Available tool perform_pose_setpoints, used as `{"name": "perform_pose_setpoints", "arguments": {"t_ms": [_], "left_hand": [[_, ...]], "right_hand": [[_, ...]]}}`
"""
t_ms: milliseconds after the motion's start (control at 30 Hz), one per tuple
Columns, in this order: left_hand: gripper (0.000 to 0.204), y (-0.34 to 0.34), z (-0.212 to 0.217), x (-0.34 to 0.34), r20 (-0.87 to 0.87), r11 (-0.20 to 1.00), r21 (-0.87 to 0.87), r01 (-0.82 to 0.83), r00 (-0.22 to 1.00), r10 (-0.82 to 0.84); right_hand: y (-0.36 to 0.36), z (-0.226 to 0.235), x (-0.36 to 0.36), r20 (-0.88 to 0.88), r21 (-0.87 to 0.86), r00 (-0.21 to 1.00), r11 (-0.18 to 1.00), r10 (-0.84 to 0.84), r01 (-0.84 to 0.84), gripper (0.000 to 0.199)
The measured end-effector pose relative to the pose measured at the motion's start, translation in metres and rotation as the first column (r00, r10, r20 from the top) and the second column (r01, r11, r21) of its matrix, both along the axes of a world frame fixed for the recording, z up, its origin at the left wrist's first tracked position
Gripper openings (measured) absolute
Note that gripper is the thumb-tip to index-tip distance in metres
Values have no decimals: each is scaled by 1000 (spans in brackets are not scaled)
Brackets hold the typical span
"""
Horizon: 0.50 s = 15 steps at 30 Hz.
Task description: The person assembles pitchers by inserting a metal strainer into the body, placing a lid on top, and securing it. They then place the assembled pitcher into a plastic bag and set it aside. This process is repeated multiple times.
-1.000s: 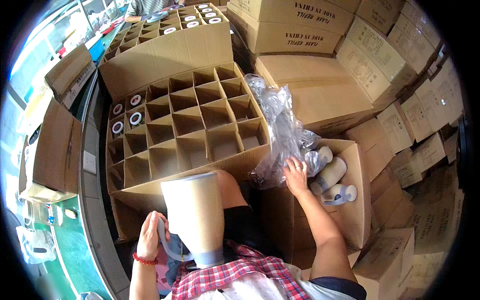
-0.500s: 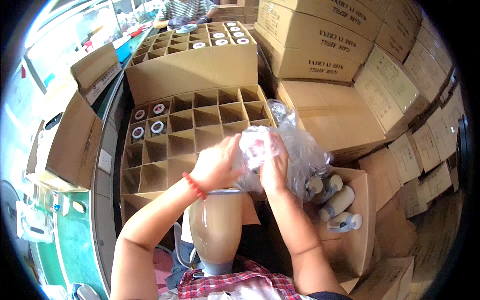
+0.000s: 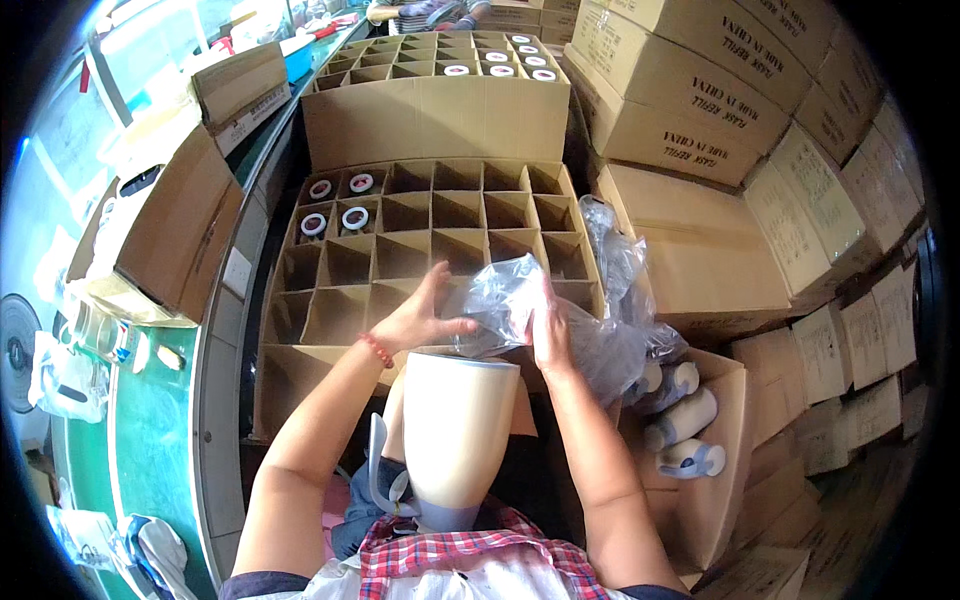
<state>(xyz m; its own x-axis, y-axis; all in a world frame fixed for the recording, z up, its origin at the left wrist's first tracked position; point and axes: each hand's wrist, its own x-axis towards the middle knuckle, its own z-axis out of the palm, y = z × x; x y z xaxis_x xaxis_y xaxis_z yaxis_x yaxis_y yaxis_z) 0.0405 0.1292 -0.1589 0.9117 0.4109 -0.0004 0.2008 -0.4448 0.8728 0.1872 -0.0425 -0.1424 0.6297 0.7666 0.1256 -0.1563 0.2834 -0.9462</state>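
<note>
A clear plastic bag (image 3: 505,295) is bunched up in front of me, over the near edge of the divided carton. My right hand (image 3: 548,330) grips its right side. On its other side my left hand (image 3: 422,318) is open, thumb and fingers spread, close to the plastic; a red bead bracelet circles that wrist. Below my hands, a cream jug (image 3: 462,430) with a grey-blue rim, base and side handle stands upright in my lap, untouched by either hand.
The divided carton (image 3: 330,365) holds several white-rimmed items in its far left cells. Another such carton (image 3: 437,120) stands behind it, near another person's gloved hands. More cream jugs lie in an open box (image 3: 735,430) at right. Stacked cartons (image 3: 700,90) rise at far right; a green bench (image 3: 150,430) runs along the left.
My left hand has opened and drawn away from the plastic bag, which now spreads wider by my right hand. The view has shifted, and the jug leans less and shows more brightly.
</note>
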Motion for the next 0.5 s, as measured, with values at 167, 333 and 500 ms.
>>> {"name": "perform_pose_setpoints", "arguments": {"t_ms": [167,333,500], "left_hand": [[27,36,-43,-4,-64,967,-184,-178,983,169],[8,-16,7,-59,311,852,-517,-80,910,273],[20,-35,-28,-120,132,997,3,-75,988,74]], "right_hand": [[-10,25,-23,154,-30,985,997,77,-73,49],[-68,-1,-11,839,152,505,978,-205,144,17],[-97,-58,-47,824,-52,565,989,-36,138,6]]}}
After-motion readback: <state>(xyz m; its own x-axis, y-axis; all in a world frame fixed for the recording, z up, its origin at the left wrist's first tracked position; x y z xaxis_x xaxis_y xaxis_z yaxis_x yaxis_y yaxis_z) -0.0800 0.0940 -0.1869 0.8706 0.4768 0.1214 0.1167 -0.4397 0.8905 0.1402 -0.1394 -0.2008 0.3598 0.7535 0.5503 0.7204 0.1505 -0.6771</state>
